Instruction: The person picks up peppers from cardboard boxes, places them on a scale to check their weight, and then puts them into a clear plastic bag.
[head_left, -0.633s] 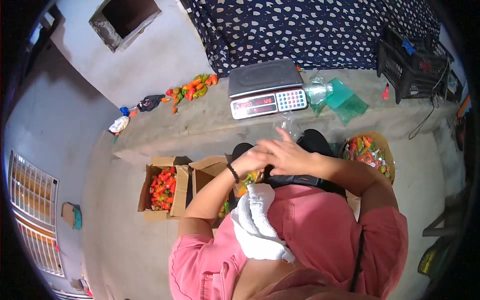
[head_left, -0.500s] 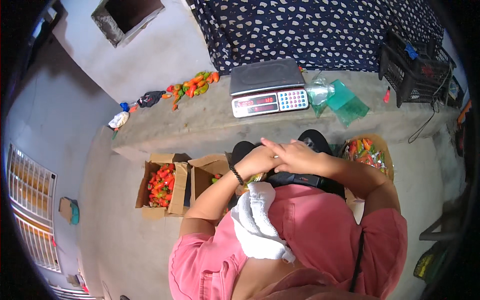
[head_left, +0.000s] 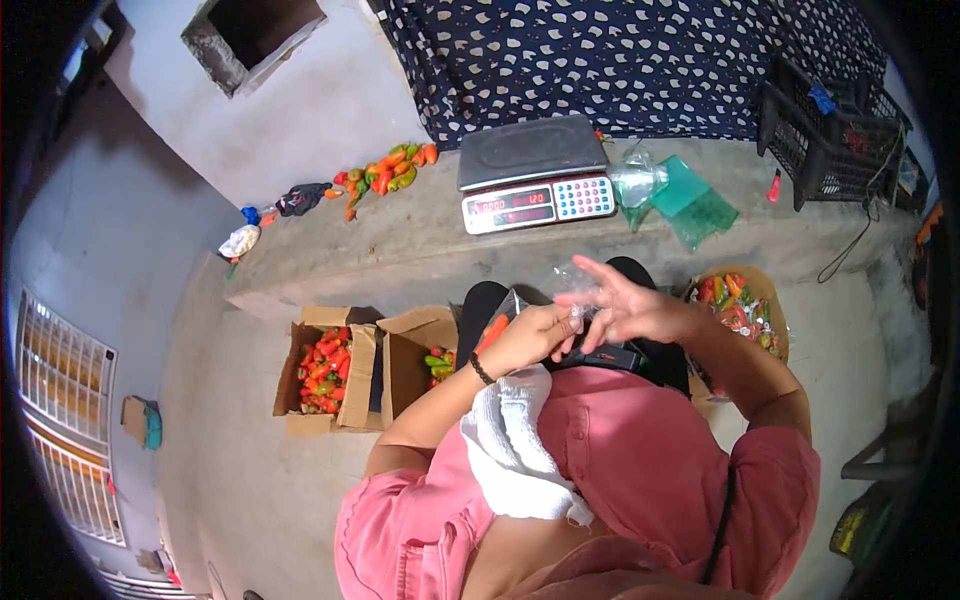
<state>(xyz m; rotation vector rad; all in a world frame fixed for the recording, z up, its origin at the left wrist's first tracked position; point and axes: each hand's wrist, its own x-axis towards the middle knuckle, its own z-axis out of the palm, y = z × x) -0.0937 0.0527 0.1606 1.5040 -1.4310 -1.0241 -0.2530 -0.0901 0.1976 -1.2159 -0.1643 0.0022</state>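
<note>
Over my lap, my left hand [head_left: 535, 338] is closed, pinching the gathered neck of a clear plastic bag [head_left: 572, 282]. An orange pepper [head_left: 493, 332] shows beside the left wrist, seemingly inside that bag; the rest of its contents is hidden by the hand. Close by on the right, my right hand [head_left: 632, 306] has its fingers spread, with the index stretched out and the fingertips at the bag's loose film. A white cloth [head_left: 510, 440] hangs at my chest, just below the hands.
On the concrete ledge ahead stand a digital scale [head_left: 535, 175], green plastic bags [head_left: 695, 205], several loose peppers [head_left: 385, 172] and a black crate [head_left: 825, 140]. Cardboard boxes with peppers stand at left [head_left: 357, 385] and middle [head_left: 408, 365]; another pepper-filled box [head_left: 770, 310] is at right.
My hands were overlapped; now they have come apart, the right opening its fingers. The clear bag's neck and the orange pepper have come into sight.
</note>
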